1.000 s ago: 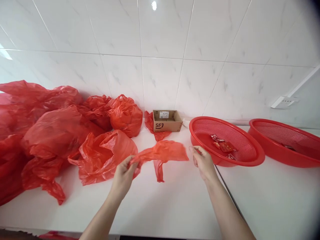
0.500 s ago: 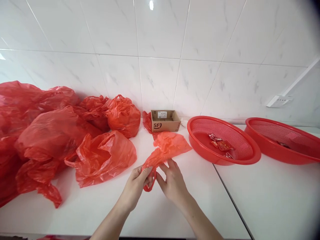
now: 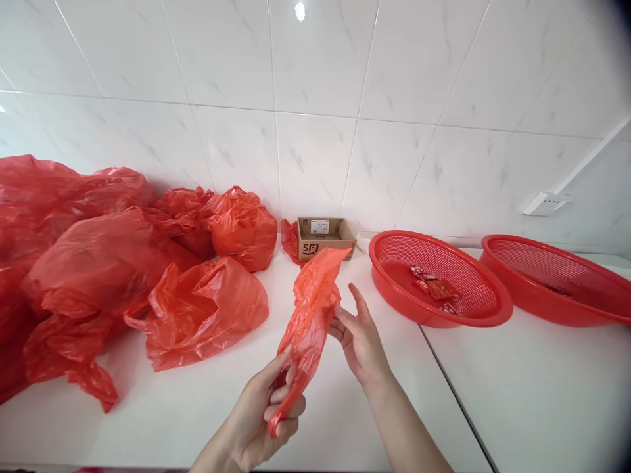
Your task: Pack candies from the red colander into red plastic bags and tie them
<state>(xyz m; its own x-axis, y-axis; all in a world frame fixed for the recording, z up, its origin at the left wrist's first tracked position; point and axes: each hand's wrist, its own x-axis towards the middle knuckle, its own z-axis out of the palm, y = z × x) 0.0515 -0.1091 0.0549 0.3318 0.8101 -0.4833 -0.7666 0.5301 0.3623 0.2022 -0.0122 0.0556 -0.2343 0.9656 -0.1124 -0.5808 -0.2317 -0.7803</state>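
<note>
My left hand point(image 3: 269, 410) is closed on the lower end of a thin red plastic bag point(image 3: 310, 309), which stands up gathered into a long strip above the white counter point(image 3: 162, 420). My right hand point(image 3: 359, 335) is beside the bag's middle with its fingers spread, the fingertips touching the plastic. Both hands are over the counter's front middle.
A heap of filled red plastic bags point(image 3: 98, 263) covers the left of the counter. A small cardboard box point(image 3: 325, 238) stands against the tiled wall. Two red mesh baskets point(image 3: 438, 276) point(image 3: 557, 276) sit at the right; the nearer one holds a few small red packets point(image 3: 434, 288).
The bag was spread flat between my hands, then gathered. Now my left hand has dropped toward me gripping its end, and my right hand has opened beside the upright strip.
</note>
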